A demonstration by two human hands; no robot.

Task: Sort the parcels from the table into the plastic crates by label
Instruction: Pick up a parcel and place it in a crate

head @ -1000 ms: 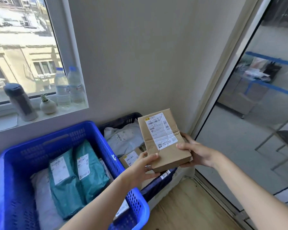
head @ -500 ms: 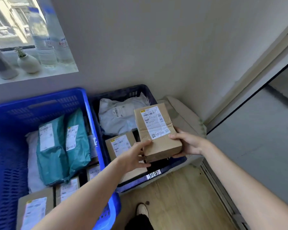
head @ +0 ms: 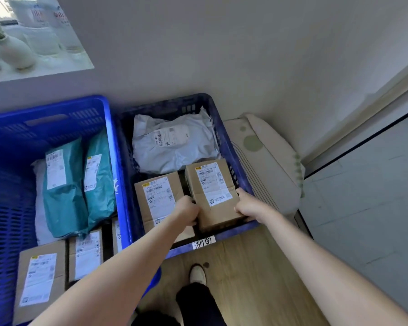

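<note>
Parcel [head: 212, 192] now lower, beside brown box [head: 156, 196]

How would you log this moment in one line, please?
left hand, right hand: grip cardboard parcel | where: in dark blue crate | released: no

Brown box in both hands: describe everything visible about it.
The brown box is plain cardboard, its creased white barcode label facing up. It sits low in the near right corner of the dark blue crate, beside another labelled box with a gap between. The left hand and right hand grip its near sides.
</note>
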